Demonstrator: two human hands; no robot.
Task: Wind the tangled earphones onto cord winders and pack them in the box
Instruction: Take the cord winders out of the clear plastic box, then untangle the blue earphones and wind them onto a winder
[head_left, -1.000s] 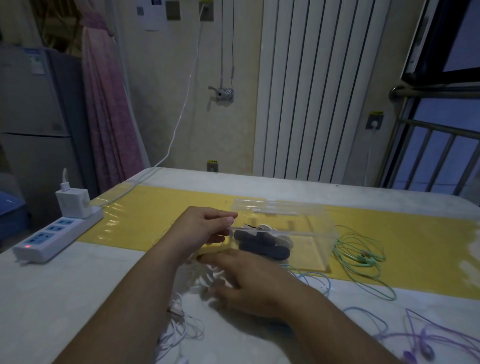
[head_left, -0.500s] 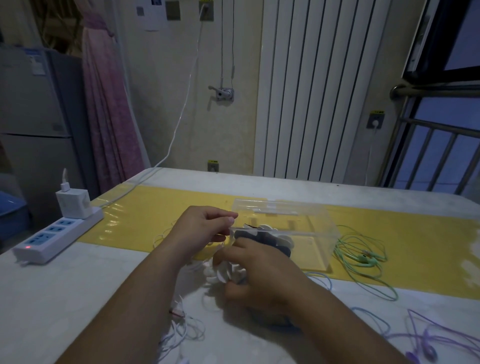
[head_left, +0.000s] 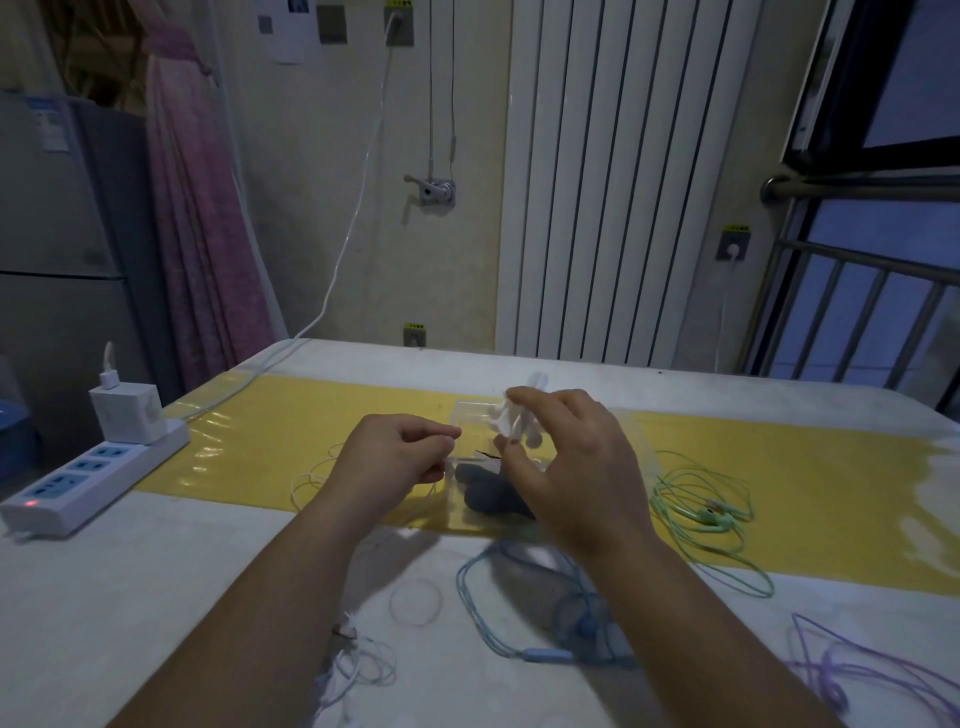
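- my right hand (head_left: 566, 467) holds the white cord winder (head_left: 514, 423) up in its fingertips, thumb under and fingers on top, just over the clear box (head_left: 467, 413)
- my left hand (head_left: 395, 457) is curled up small, and its thumb and first finger look to pinch the thin white earphone cord (head_left: 311, 480)
- the rest of that cord lies in a messy pile on the table (head_left: 156, 597) by my left arm
- i think this step is the start of the winding, so i should lay the cord end in the middle of the winder and pin it there with my thumb
- then go round and round, slow, with the cord a little tight so the loops sit flat
- if a knot comes up, stop and shake it loose, do not tug
- dark winders (head_left: 493, 496) lie in the box
- the blue earphones (head_left: 519, 623), green earphones (head_left: 701, 506) and purple earphones (head_left: 857, 670) wait loose on the table
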